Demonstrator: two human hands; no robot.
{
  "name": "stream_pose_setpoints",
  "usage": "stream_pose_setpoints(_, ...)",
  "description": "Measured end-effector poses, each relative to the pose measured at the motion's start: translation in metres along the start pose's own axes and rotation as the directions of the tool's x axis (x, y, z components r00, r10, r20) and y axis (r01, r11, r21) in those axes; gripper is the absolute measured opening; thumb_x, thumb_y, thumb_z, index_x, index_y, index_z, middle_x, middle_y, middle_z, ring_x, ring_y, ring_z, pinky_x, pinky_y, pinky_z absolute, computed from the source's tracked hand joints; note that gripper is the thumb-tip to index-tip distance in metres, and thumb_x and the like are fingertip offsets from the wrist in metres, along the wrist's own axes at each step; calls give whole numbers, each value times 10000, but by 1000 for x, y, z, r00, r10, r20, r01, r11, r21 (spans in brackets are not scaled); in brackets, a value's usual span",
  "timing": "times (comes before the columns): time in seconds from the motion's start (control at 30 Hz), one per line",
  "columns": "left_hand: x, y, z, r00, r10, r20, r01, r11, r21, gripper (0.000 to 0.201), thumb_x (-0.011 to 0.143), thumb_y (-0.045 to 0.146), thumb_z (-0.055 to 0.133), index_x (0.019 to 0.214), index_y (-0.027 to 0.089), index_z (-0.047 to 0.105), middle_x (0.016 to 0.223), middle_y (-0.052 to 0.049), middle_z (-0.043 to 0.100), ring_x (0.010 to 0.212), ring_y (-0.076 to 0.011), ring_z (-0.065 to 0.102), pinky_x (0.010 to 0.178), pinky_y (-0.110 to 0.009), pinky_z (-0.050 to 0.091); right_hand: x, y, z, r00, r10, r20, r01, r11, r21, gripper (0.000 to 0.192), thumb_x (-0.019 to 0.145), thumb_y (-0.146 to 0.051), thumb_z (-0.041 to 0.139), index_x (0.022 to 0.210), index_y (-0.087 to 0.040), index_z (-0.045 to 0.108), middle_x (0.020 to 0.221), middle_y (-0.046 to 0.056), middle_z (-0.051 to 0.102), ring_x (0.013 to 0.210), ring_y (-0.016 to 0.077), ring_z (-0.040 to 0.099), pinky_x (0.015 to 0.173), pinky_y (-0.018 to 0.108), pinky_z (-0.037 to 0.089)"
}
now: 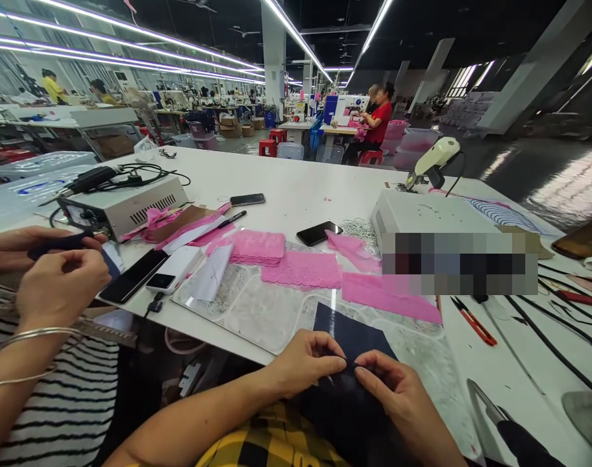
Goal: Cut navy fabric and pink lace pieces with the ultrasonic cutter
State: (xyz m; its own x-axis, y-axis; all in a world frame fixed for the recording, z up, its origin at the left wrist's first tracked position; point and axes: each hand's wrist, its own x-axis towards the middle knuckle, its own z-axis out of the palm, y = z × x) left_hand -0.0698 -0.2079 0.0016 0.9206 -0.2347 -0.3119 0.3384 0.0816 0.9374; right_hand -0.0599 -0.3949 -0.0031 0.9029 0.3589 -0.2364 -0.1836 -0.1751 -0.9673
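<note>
My left hand and my right hand both pinch the near edge of a dark navy fabric piece, which lies over the front edge of the white table and hangs into my lap. The fingertips of the two hands almost meet at the cloth's edge. Just beyond the fabric lie several pink lace pieces on a clear plastic sheet.
A co-worker's hands at the left hold a dark strip. Phones, a white power bank, a grey control box, red snips, a white machine with a cutter handle and black cords crowd the table. Other people sit at far workstations.
</note>
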Motion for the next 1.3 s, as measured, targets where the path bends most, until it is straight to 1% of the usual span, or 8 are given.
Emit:
stream_pose_setpoints(0.2, 4, 0, -4, 999, 13, -45, -12, 1000, 25, 264, 652, 367, 695, 752, 129, 642, 535, 37, 507, 503, -76, 436, 509, -203, 313, 7, 1, -2, 993, -62, -103, 52, 994, -100, 425, 700, -612, 672, 735, -188, 676, 633, 21, 585, 572, 131, 469, 525, 243, 390)
stream_pose_setpoints(0.43, 3, 6, -9, 977, 108, -184, -87, 989, 118, 152, 664, 283, 655, 682, 133, 638, 613, 0, 586, 563, -94, 514, 528, -194, 381, 14, 0, 6, 984, -80, -158, 62, 992, -111, 415, 722, -601, 639, 671, -189, 643, 602, 15, 556, 561, 136, 480, 512, 244, 387)
stream_pose_setpoints(0.63, 3, 3, -14, 970, 133, -206, -98, 980, 171, 173, 703, 306, 639, 705, 134, 660, 593, 4, 571, 529, -93, 492, 511, -202, 371, 20, 9, 11, 972, -134, -194, 118, 989, -90, 393, 759, -577, 629, 667, -195, 630, 617, 9, 554, 580, 135, 494, 533, 237, 401)
stream_pose_setpoints(0.77, 2, 0, -15, 938, 265, -222, -202, 941, 273, 143, 724, 271, 638, 708, 140, 695, 681, -30, 635, 637, -116, 547, 608, -215, 409, 19, 18, 12, 962, -188, -197, 171, 980, -99, 325, 795, -532, 634, 753, -209, 651, 682, 7, 579, 628, 140, 526, 574, 232, 423)
stream_pose_setpoints(0.87, 1, -1, -15, 913, 342, -221, -258, 906, 337, 123, 728, 247, 633, 703, 148, 700, 707, -40, 647, 678, -128, 563, 639, -221, 415, 18, 19, 12, 953, -233, -192, 213, 970, -119, 296, 807, -505, 633, 761, -213, 644, 694, 6, 575, 634, 140, 529, 579, 230, 427)
stream_pose_setpoints(1.03, 1, 1, -16, 919, 332, -214, -267, 922, 281, 97, 708, 230, 618, 676, 147, 657, 694, -28, 614, 661, -122, 547, 613, -216, 404, 19, 11, 13, 954, -261, -148, 254, 965, -64, 297, 820, -480, 617, 705, -209, 583, 692, -2, 519, 619, 129, 467, 556, 234, 395)
stream_pose_setpoints(1.2, 0, 7, -16, 941, 266, -209, -237, 960, 151, 93, 674, 229, 630, 644, 142, 619, 657, -6, 569, 615, -98, 501, 583, -209, 373, 20, 5, 18, 975, -149, -164, 172, 976, 134, 304, 779, -467, 658, 668, -204, 554, 681, -11, 473, 605, 119, 395, 528, 245, 338)
stream_pose_setpoints(1.3, -1, 8, -15, 951, 226, -210, -213, 973, 84, 114, 660, 247, 637, 638, 139, 606, 651, -1, 562, 611, -92, 489, 589, -210, 367, 21, 6, 20, 979, -122, -164, 151, 972, 178, 319, 748, -473, 684, 646, -199, 557, 688, -2, 479, 632, 130, 404, 547, 251, 351)
